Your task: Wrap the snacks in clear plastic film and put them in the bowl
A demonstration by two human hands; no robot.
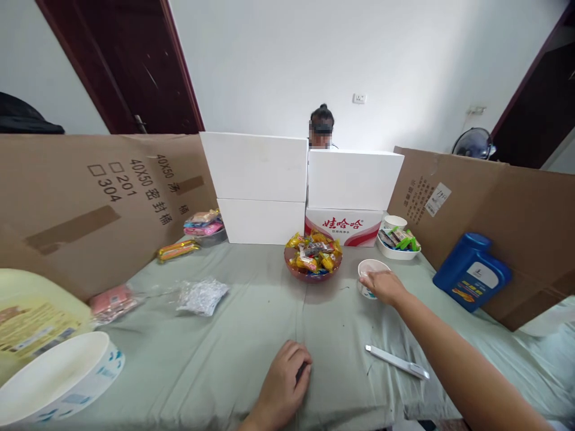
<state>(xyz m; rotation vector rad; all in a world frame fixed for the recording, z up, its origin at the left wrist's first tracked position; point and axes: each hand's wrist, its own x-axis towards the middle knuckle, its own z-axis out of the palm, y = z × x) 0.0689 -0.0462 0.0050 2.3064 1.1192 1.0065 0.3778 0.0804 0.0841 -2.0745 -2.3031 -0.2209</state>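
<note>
My right hand [381, 286] reaches out at the right and grips the near rim of a small white paper cup [374, 267], thumb and fingers closed on it. The cup stands on the green cloth [251, 335]. Nearer to me, my left hand [287, 374] rests on the cloth with its fingers curled in; a dark gap shows between thumb and forefinger, and I see nothing held. Beyond it, left of the cup, is a reddish bowl [309, 276] heaped with yellow-wrapped candies [314, 251]. A white box cutter [398, 361] lies below my right forearm.
White boxes [263, 179] and brown cardboard [103, 197] wall the table. At right stand a blue bottle [471, 272] and a white dish [398, 253] of packets. At left are a large white tub [63, 380], a clear bag [202, 296] and pink packets [114, 302]. A person [321, 129] sits behind.
</note>
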